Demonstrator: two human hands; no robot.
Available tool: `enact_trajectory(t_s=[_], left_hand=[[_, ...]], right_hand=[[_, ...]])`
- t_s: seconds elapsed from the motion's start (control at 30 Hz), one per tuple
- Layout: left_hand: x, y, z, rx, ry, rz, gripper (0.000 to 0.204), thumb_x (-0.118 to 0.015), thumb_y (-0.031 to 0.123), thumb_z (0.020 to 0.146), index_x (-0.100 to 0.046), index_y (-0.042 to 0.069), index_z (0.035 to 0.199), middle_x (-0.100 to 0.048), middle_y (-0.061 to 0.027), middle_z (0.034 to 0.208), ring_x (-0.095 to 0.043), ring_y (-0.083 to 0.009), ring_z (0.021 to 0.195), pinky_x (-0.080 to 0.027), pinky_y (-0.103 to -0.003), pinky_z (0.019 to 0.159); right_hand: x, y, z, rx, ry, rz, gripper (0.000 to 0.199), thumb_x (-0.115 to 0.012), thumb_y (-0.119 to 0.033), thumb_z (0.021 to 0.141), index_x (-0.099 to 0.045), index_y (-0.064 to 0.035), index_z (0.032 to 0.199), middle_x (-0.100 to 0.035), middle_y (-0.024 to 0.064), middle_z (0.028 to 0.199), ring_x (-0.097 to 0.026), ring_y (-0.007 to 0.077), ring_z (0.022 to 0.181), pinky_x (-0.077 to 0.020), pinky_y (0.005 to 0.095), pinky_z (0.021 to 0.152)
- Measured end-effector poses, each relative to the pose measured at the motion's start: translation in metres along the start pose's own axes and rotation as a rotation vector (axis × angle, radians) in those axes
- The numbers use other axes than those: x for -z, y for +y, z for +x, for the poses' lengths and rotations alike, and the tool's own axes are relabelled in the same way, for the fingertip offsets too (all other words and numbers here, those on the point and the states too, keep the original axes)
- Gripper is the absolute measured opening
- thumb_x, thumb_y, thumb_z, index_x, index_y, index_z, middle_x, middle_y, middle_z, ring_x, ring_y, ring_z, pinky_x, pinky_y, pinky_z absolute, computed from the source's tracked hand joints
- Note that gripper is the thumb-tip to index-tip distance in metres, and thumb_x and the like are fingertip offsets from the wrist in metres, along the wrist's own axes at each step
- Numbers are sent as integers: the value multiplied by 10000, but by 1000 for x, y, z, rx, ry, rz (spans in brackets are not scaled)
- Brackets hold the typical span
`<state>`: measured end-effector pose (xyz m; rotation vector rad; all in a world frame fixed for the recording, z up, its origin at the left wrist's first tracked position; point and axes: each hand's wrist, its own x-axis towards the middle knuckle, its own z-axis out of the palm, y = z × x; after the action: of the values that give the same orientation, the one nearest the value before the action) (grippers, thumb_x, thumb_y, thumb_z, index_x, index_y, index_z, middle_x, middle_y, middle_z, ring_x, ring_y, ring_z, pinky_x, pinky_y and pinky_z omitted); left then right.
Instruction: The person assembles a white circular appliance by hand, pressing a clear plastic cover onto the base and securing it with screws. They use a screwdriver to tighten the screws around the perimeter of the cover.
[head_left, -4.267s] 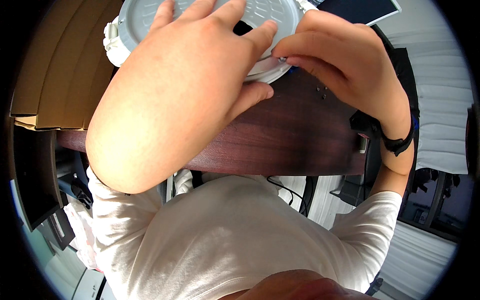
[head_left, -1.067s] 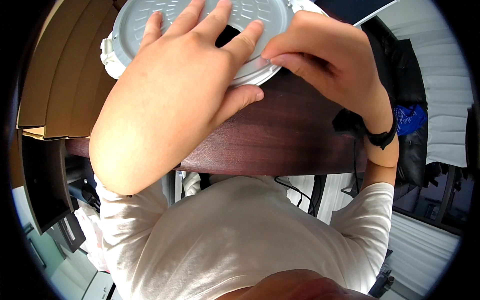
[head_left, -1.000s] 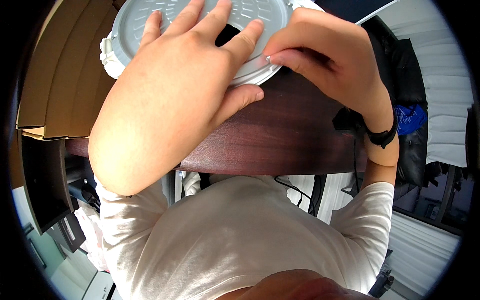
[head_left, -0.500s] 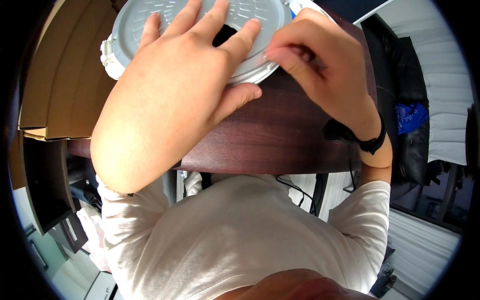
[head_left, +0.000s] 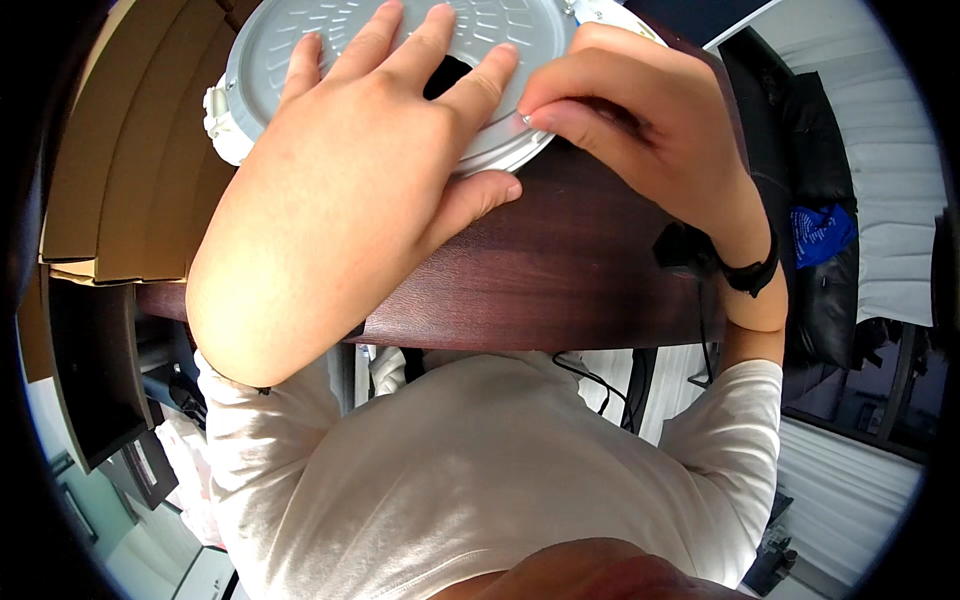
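Note:
A round grey metal plate (head_left: 505,22), stamped with a ring pattern and with a dark hole in its middle, is set in a white plastic rim on the desk. My left hand (head_left: 365,120) lies on it, palm down, fingers spread and thumb out past the near rim. At the plate's right near edge my right hand (head_left: 640,110) is closed in a pinch. Between its thumb and forefinger tips shows a small silvery screw-like piece (head_left: 526,120), mostly hidden. A white plastic fitting (head_left: 222,125) juts from the rim's left side.
The dark reddish wooden desk (head_left: 520,270) spreads under the plate. Brown cardboard boxes (head_left: 130,150) stand along the left. A white printed item (head_left: 615,15) lies behind my right hand. Beyond the desk on the right is a black leather seat (head_left: 825,170) with a blue bag (head_left: 822,235).
My right hand has shifted slightly left along the rim and turned a little, its fingers still pinched. The left hand stays spread on the plate.

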<state>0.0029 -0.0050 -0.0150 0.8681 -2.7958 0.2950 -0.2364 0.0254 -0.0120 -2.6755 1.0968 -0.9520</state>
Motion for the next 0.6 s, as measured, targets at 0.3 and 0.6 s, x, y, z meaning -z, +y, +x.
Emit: enact_trajectory(t_s=[0.3,0.6], left_hand=[[-3,-3,-1,-45,73,-52,697,-725,414,888,-534,139,1499,-472,-241,1529,-404,-473,1436,-335,-626,1149],[1,-7,1,-2,-31,-42,723,-731,440,877,-521,170,1513,-488,-251,1516,-402,-482,1438,-327,-624,1155]], right_hand=[[-14,-9,-9,-126,111,44,69,-764,-39,896,-719,-23,947,-610,16,804,-510,86,646,-405,228,584],[12,-2,-52,-349,148,-51,104,-788,-96,877,-711,-59,936,-629,28,805,-560,108,622,-452,254,573]])
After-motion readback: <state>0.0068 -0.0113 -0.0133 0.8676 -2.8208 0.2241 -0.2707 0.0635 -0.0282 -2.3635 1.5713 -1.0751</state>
